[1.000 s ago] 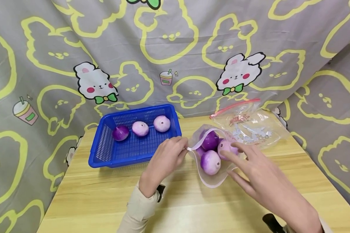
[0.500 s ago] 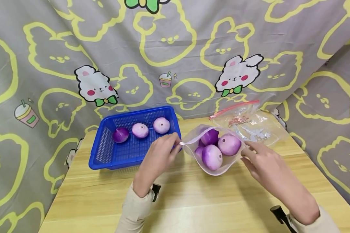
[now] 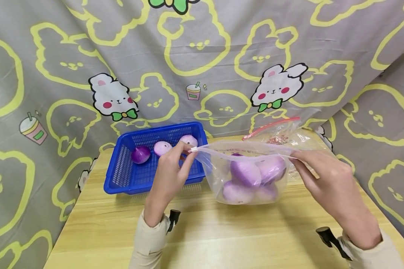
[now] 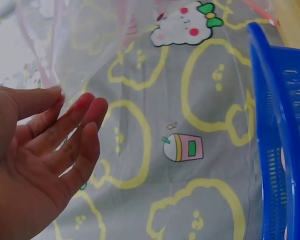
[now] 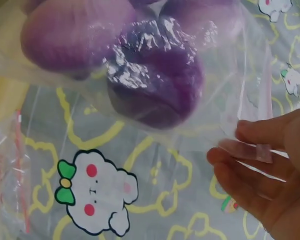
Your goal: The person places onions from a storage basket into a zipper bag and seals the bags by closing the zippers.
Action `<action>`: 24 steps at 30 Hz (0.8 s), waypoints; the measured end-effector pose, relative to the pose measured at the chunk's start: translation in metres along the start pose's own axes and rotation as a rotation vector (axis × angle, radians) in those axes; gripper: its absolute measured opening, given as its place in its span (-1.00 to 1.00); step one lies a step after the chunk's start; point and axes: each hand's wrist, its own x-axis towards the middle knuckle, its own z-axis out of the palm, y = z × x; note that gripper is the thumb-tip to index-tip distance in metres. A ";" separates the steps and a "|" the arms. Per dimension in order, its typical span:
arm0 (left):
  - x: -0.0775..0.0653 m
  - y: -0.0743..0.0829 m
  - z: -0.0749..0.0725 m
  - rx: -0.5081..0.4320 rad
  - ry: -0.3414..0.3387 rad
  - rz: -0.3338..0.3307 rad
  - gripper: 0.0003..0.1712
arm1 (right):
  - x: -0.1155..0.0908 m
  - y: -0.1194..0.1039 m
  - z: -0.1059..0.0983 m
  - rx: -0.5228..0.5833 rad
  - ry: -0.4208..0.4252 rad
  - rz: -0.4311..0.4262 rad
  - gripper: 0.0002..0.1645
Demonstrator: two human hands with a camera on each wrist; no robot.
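A clear zip bag [image 3: 212, 179] hangs between my two hands with several purple onions [image 3: 245, 173] inside. With thumb and fingertips my left hand [image 3: 170, 172] pinches its top left corner, beside the white slider [image 3: 193, 149]. My right hand [image 3: 330, 183] pinches the top right corner. Along the top the mouth shows only a narrow gap. In the left wrist view the left hand [image 4: 55, 145] has thumb and index finger on the bag edge, its other fingers loosely bent. The right wrist view shows the right hand [image 5: 270, 160] gripping the corner below the onions [image 5: 155, 85].
A blue plastic basket [image 3: 131, 190] stands at the back left, holding a dark purple onion [image 3: 141, 154] and two paler ones [image 3: 162, 148]. Behind the held bag lies another clear bag with a red zip strip [image 3: 272, 127]. A patterned curtain [image 3: 222, 56] rises behind the wooden table [image 3: 222, 239].
My right hand has gone from over the onions to the bag's right corner. Both hands have spread apart, and the bag has turned upright, its mouth drawn from round to narrow.
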 end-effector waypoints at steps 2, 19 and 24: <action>0.000 -0.002 -0.005 -0.042 -0.031 -0.010 -0.92 | -0.001 0.005 -0.004 0.006 -0.069 0.026 -0.52; -0.001 -0.004 -0.010 -0.167 -0.259 -0.121 -0.89 | 0.019 0.026 0.045 0.087 0.031 0.239 -0.35; -0.004 0.000 -0.013 -0.146 -0.223 -0.142 -0.90 | 0.039 -0.043 0.055 0.210 0.174 -0.001 -0.67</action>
